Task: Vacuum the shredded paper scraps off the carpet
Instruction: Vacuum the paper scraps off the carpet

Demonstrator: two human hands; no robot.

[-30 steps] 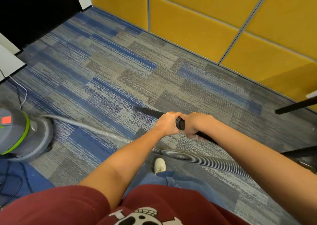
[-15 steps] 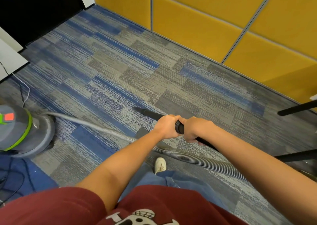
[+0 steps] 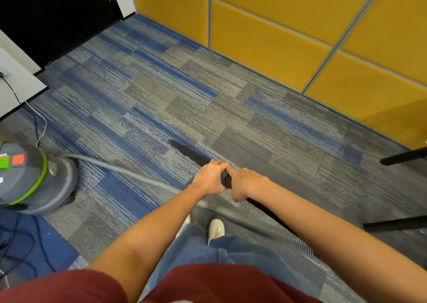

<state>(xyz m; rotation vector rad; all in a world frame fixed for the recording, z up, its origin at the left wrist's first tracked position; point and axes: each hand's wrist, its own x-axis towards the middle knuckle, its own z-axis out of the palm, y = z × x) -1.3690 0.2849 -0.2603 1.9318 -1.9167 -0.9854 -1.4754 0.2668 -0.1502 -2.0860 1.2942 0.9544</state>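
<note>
- We stand on a grey and blue striped carpet [image 3: 231, 108] that runs up to yellow wall panels [image 3: 265, 39]. Black stand legs [image 3: 404, 157] reach in from the right.
- We cannot make out any paper scraps on the carpet in view; if some are left, they are too small to tell.
- The wand [image 3: 196, 156] is a stiff black tube, and we judge it light enough to steer with the wrists. Its nozzle [image 3: 174, 143] sits low, at or just above the carpet ahead of us.
- The ribbed hose [image 3: 258, 225] looks soft and springy. It trails from the wand's rear past our shoe [image 3: 216, 230], and we expect it to drag and tug on each stroke.
- The vacuum canister [image 3: 30, 178] sits well apart on the left, looks the heavy part, and would follow only if the hose pulls it.
- The best hold is where we have it, at the upper end of the wand.
- Our left hand [image 3: 209, 178] is wrapped around the wand, fingers curled over it, forward of the collar.
- Our right hand [image 3: 245, 183] clasps the wand just behind, almost touching the left.
- Both arms reach forward and down, nearly straight.
</note>
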